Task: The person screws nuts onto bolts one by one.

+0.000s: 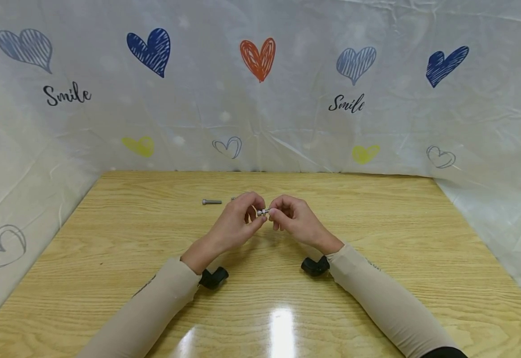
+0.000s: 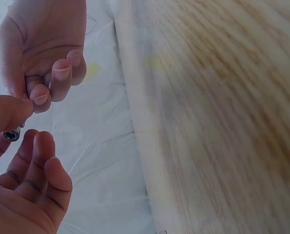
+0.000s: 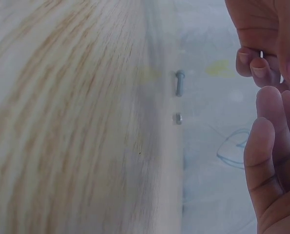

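Note:
Above the middle of the table, a small silver bolt [image 1: 259, 213] is between both hands. My left hand [image 1: 238, 219] pinches it near its head, and my right hand [image 1: 298, 219] pinches its other end between thumb and forefinger. A wider ring on its shank looks like a nut, partly covered by fingers. In the left wrist view the socket of the bolt head [image 2: 11, 134] faces out below a thumb. A second bolt [image 3: 179, 83] lies on the table in the right wrist view, with a loose nut [image 3: 178, 118] beside it.
The wood-grain table [image 1: 376, 298] meets a white sheet [image 1: 296, 109] printed with hearts, which hangs behind it and along both sides. Black mounts [image 1: 315, 267] sit at both wrists, under the beige sleeves [image 1: 385, 298].

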The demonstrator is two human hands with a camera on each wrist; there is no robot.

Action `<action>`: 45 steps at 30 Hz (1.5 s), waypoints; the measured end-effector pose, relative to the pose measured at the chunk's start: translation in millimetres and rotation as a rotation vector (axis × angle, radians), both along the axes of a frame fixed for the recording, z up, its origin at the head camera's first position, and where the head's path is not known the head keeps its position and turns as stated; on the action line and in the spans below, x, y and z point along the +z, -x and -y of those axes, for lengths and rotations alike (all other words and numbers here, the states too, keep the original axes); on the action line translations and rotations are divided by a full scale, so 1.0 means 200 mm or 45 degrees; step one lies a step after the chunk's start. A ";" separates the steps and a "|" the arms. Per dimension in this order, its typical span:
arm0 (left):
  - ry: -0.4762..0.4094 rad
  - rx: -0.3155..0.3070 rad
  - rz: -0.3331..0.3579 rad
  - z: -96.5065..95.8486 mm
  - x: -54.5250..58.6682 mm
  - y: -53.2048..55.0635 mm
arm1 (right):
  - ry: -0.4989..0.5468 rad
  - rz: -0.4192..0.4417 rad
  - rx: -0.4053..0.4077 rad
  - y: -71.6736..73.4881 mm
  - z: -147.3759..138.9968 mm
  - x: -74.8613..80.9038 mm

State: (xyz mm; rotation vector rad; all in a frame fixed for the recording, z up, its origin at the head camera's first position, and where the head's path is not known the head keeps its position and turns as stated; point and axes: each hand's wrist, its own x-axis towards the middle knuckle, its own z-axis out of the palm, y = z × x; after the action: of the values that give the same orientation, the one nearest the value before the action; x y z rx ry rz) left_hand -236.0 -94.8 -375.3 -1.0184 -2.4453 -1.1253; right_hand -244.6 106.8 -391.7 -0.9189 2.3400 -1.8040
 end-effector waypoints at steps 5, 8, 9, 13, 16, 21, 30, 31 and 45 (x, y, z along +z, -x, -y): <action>0.011 0.009 0.001 0.00 0.00 0.00 | -0.013 0.012 -0.003 0.00 0.00 0.01; 0.014 0.011 0.017 0.00 0.00 0.00 | -0.023 0.024 -0.001 -0.01 0.00 0.03; 0.016 0.012 0.024 0.00 0.00 -0.01 | -0.028 0.024 0.001 -0.02 0.00 0.04; 0.018 0.017 0.049 0.00 0.00 -0.01 | -0.028 0.029 0.005 -0.07 0.01 0.11; 0.019 0.023 0.060 0.00 0.00 -0.01 | -0.025 0.026 0.001 -0.09 0.01 0.14; 0.024 0.045 0.089 0.00 0.00 -0.01 | -0.019 0.020 0.004 -0.09 0.01 0.15; 0.031 0.047 0.126 0.00 0.00 -0.01 | -0.012 -0.014 -0.002 -0.04 0.00 0.07; 0.030 0.050 0.129 0.00 0.00 -0.01 | -0.010 -0.018 -0.006 -0.03 0.00 0.05; -0.006 0.020 0.018 0.00 0.01 -0.01 | -0.008 0.013 -0.010 0.00 0.00 0.01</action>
State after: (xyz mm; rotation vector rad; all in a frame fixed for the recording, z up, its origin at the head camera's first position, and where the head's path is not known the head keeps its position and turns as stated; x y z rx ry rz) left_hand -234.9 -95.1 -374.1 -0.9918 -2.4561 -1.1368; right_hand -245.0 107.0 -389.8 -0.8985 2.3453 -1.7985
